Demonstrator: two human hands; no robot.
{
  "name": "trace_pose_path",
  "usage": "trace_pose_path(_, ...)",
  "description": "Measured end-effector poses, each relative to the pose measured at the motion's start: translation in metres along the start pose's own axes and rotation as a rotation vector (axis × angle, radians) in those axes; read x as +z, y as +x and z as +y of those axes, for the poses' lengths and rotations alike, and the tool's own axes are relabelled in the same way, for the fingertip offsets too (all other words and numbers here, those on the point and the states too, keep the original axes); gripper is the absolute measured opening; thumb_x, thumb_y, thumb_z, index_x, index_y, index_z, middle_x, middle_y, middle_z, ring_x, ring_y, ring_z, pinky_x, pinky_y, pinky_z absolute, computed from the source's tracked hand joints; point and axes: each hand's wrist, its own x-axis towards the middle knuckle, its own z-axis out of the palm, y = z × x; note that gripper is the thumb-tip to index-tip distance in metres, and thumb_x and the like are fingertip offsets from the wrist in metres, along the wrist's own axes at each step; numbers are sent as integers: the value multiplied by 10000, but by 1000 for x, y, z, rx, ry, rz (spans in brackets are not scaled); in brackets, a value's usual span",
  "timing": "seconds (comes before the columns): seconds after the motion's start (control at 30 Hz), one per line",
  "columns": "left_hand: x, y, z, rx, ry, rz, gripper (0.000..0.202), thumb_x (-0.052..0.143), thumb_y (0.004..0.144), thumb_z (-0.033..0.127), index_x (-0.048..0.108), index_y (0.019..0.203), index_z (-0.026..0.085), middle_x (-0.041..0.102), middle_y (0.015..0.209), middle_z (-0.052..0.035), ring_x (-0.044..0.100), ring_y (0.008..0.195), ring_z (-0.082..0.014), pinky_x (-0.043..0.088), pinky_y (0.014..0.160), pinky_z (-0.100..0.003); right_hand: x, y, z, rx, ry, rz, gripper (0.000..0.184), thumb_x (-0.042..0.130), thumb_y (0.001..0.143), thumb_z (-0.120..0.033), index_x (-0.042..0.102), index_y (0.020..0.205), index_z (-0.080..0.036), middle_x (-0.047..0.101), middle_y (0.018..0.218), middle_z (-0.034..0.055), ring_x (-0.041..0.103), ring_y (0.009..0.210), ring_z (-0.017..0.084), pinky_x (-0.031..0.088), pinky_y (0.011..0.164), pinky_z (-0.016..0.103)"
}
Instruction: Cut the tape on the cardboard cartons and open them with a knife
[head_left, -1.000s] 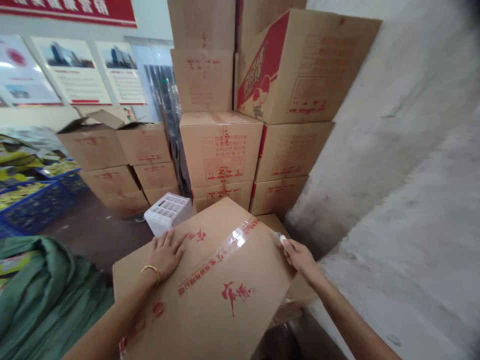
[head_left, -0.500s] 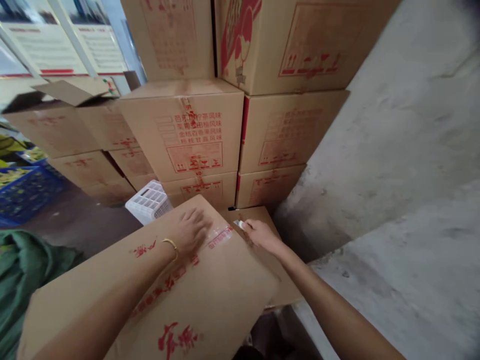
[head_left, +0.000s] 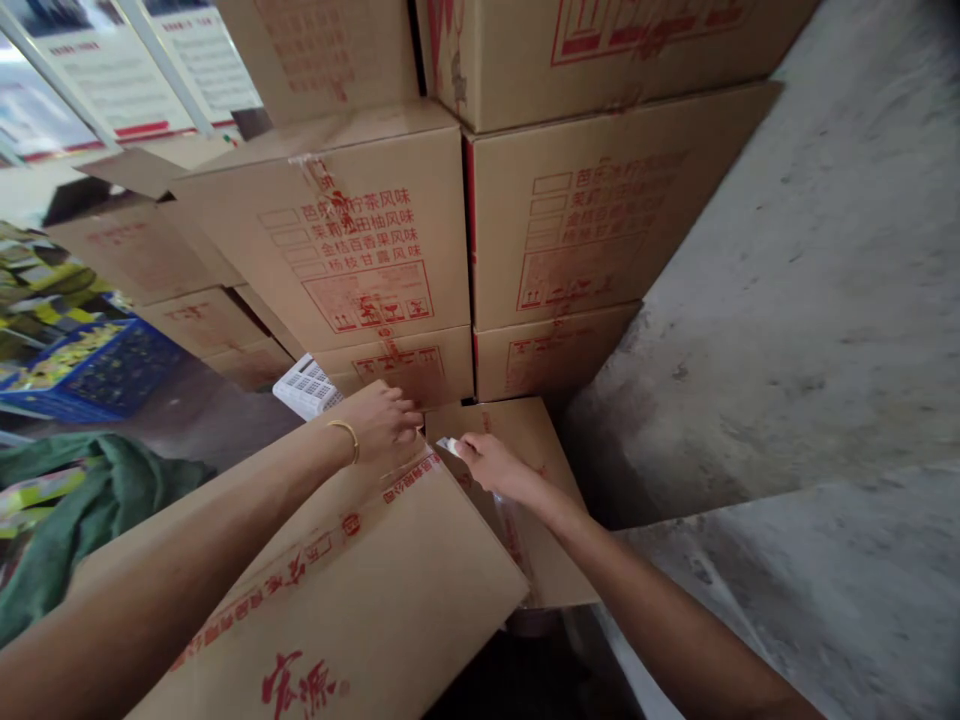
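Note:
A large cardboard box [head_left: 375, 580] with red print lies in front of me, a strip of printed clear tape [head_left: 330, 530] running along its top seam. My left hand [head_left: 384, 425], a gold bangle on its wrist, is at the box's far end by the end of the tape. Its fingers are curled and closed; whatever they pinch is hidden. Just right of that edge, my right hand [head_left: 487, 465] grips a small white box cutter [head_left: 448, 446], its tip pointing left toward the tape end. Under the right hand lies another taped cardboard box [head_left: 551, 500].
Stacked cartons [head_left: 367, 230] rise directly ahead. A rough concrete wall [head_left: 787, 300] bounds the right side. To the left are a white plastic basket [head_left: 306, 388], a blue crate [head_left: 97, 370] of yellowish packets, a green cloth [head_left: 97, 530] and an open-flapped carton [head_left: 142, 245].
My left hand has gone from lying flat on the box top to curled fingers at its far edge. The right hand with the box cutter has shifted slightly left, nearer the box.

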Motion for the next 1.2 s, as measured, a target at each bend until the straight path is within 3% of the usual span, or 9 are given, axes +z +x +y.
trace_pose_path(0.1,0,12,-2,-43,22,-64,301,436,960,329,706,875,226,671,888,-62,493,876,-224,317,736,-376,-1,4,-3,-24,-56,-9,341,388,1012,-316,643,854,-154,693,862,71,531,721,143,264,619,267)
trace_pose_path(0.27,9,20,-11,1,1,-44,345,402,984,327,686,821,217,673,872,-48,474,842,-209,256,631,-362,4,14,-7,-59,-106,-37,396,346,1028,-343,665,907,-140,725,985,118,595,816,166,274,647,276)
trace_pose_path(0.4,8,21,-13,21,9,-66,306,428,984,312,692,864,214,688,908,-38,486,866,-214,272,651,-361,7,24,-11,-46,-137,-61,407,328,1029,-359,670,966,-146,727,1030,127,626,856,180,284,641,280)
trace_pose_path(0.6,4,22,-11,9,-12,-108,303,432,988,302,684,855,199,684,905,-42,499,884,-213,315,714,-355,0,38,-16,-144,-193,-104,434,329,1008,-368,702,964,-151,732,1050,155,659,915,229,284,626,304)
trace_pose_path(0.77,4,20,-9,46,-37,-66,301,428,970,278,695,860,192,677,873,-55,492,848,-201,342,771,-350,-13,18,-17,-161,-260,-168,402,358,997,-326,709,902,-155,739,1002,145,656,859,223,264,613,314)
trace_pose_path(0.97,3,17,-3,-27,1,-67,310,423,969,297,707,892,199,680,908,-63,484,881,-222,346,784,-372,-13,-17,1,-141,-267,-180,393,354,1007,-346,670,851,-171,718,883,98,580,741,175,225,602,305)
trace_pose_path(1.2,14,16,0,-65,-46,-10,302,427,965,285,696,874,182,666,908,-80,467,854,-228,351,808,-380,-8,-9,10,-9,-7,-335,306,412,959,-293,562,725,-166,562,662,4,421,588,110,246,570,269)
